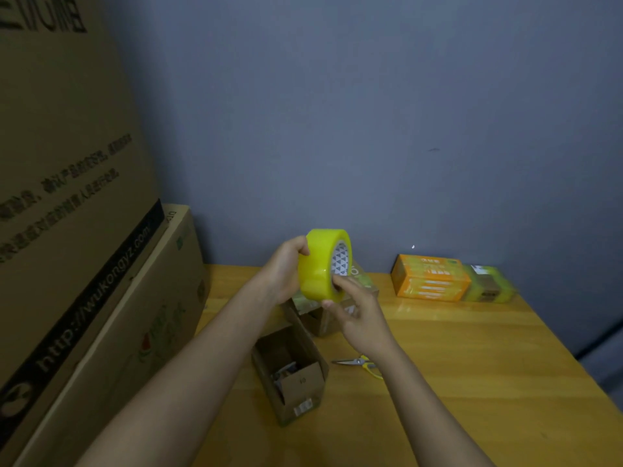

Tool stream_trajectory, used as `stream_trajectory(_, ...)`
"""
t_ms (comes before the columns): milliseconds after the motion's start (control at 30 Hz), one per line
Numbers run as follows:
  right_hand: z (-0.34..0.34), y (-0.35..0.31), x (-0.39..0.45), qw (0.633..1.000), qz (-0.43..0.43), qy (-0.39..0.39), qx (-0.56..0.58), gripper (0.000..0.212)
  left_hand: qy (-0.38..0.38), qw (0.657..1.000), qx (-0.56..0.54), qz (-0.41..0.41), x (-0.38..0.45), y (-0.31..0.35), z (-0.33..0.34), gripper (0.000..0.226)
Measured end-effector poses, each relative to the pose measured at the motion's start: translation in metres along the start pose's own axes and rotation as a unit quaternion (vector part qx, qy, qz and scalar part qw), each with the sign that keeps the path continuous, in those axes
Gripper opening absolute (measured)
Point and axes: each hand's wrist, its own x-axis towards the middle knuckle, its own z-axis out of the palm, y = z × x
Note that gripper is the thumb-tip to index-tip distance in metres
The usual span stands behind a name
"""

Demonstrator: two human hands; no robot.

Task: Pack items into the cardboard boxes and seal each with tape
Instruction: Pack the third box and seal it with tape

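Stacked cartons [67, 197]: two big printed cardboard cartons fill your left side, one on the other, hard against the table edge and the wall.
Table [472, 382]: yellow wooden top, set against the grey-blue wall.
Open box [290, 372]: small cardboard box directly below your forearms, flaps up, something dark and papery inside; I cannot tell what.
Second box [320, 318]: another small cardboard box just behind the first, mostly hidden by your hands and the roll; a green-printed item shows at its top.
Orange pack [431, 278]: lies flat at the far right near the wall, touching a green-wrapped bundle [488, 284] on its right.
Tape roll [325, 264]: yellow, held up in the air above the second box, core facing right.
Left hand [286, 267]: your fingers curl over the roll's outer band from the left, gripping it.
Right hand [357, 311]: your fingertips pinch at the roll's lower right edge.
Scissors [360, 364]: yellow-handled, lying on the table beside the open box, partly under your right forearm.
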Motion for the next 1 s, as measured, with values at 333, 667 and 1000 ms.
stream_trajectory(333, 0.017, -0.003, -0.004, 0.996, 0.024, 0.074, 0.033, 0.041, 0.042, 0.998, -0.032, 0.015, -0.006, -0.007, 0.002, 0.033)
stream_trajectory(667, 0.017, -0.001, -0.006, 0.995, 0.034, 0.085, 0.034, 0.042, 0.023, 0.998, -0.047, 0.026, -0.011, -0.012, 0.004, 0.035)
stream_trajectory(1000, 0.022, 0.001, -0.009, 0.994, 0.045, 0.091, 0.035, 0.044, 0.052, 0.998, -0.033, -0.005, -0.005, -0.009, 0.006, 0.031)
